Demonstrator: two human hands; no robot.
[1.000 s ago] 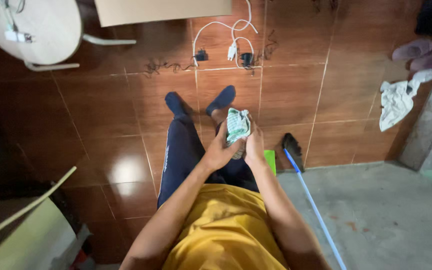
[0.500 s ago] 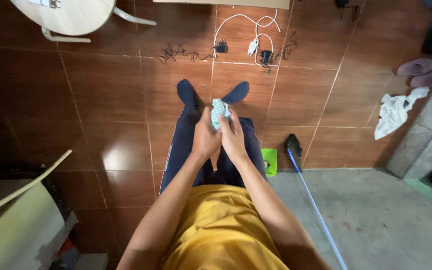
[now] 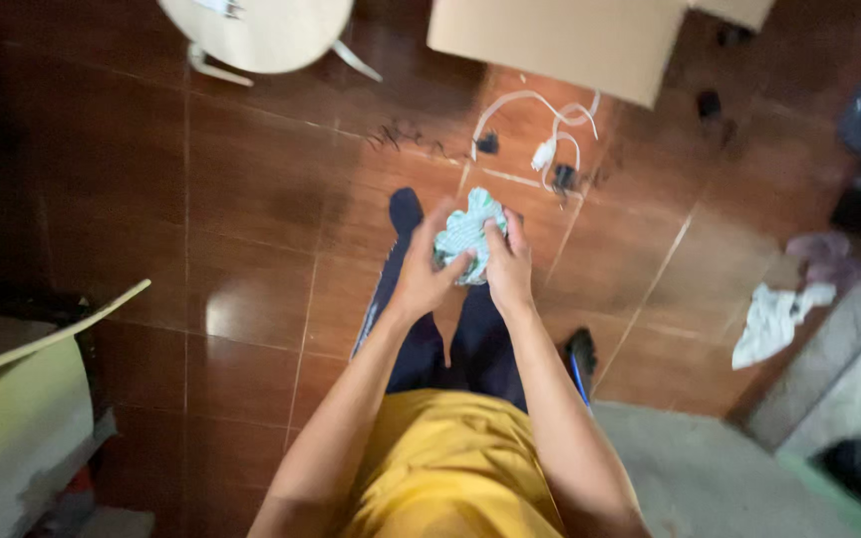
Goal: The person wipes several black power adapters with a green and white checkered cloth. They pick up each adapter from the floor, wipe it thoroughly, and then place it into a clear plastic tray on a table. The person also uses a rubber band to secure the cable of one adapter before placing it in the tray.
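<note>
Head view, looking straight down: the left hand (image 3: 421, 274) and the right hand (image 3: 508, 267) are both closed around a crumpled green-and-white cloth (image 3: 468, 233), gripping it from either side in front of the body. The left hand's fingers curl up against the cloth's lower left edge, while the right hand's fingertips (image 3: 495, 227) press into its right side. The cloth sits bunched between them, held above the legs in dark trousers (image 3: 421, 349) and well clear of the floor. Below the forearms shows a yellow shirt (image 3: 450, 463). Beyond the hands, white cables and dark plugs (image 3: 540, 149) lie on the brown tiled floor (image 3: 251, 219), near a cardboard sheet (image 3: 560, 40) and a round pale table (image 3: 271, 30). To the right, a white rag (image 3: 774, 319) lies crumpled on the tiles, well apart from the hands.
</note>
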